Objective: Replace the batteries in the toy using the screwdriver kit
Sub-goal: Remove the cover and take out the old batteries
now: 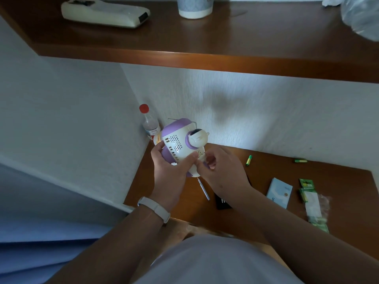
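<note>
A white and purple toy [178, 140] is held above the left end of the brown table [338, 177]. My left hand [171, 175] grips its lower left side, with a white band on the wrist. My right hand [223, 171] pinches at the toy's underside with thumb and fingers; what it touches there is hidden. A thin silver screwdriver [204, 189] lies on the table just below my hands. Two green batteries [248, 160] [300, 160] lie loose further right near the wall. A green battery pack [311, 203] lies torn open at the right.
A clear bottle with a red cap [148, 121] stands in the wall corner behind the toy. A light blue box [280, 192] and a black case [222, 200] lie on the table. Overhead a brown shelf [205, 60] carries a cream device [106, 12] and a cup [194, 7].
</note>
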`<action>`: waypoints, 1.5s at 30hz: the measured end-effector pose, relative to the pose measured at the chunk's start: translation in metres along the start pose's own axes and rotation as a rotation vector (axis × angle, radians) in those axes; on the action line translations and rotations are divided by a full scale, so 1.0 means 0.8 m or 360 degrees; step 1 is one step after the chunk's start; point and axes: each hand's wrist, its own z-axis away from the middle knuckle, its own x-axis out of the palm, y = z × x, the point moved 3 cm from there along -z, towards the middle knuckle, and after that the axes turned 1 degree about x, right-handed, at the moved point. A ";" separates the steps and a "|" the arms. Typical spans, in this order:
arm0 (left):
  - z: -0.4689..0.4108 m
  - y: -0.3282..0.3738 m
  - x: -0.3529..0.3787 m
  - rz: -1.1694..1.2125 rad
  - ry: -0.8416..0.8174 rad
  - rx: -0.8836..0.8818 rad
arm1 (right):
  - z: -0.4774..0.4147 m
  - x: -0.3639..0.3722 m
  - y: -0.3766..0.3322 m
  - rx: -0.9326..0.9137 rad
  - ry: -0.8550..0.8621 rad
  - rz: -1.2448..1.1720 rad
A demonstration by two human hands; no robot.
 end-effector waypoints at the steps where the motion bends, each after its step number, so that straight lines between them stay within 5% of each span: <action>1: 0.000 -0.002 -0.001 -0.0001 -0.0001 -0.0014 | 0.000 0.001 0.001 0.0006 -0.0007 0.0005; 27: -0.007 -0.049 -0.010 0.0095 0.0070 -0.0331 | -0.024 0.030 0.020 0.0015 -0.0280 0.0052; 36: -0.025 -0.048 -0.007 0.0149 0.0071 -0.0359 | -0.020 0.028 0.017 -0.0406 0.0002 0.0030; 45: -0.028 -0.038 -0.009 0.0162 0.0017 -0.0342 | -0.028 0.024 0.013 -0.0527 -0.0069 -0.0019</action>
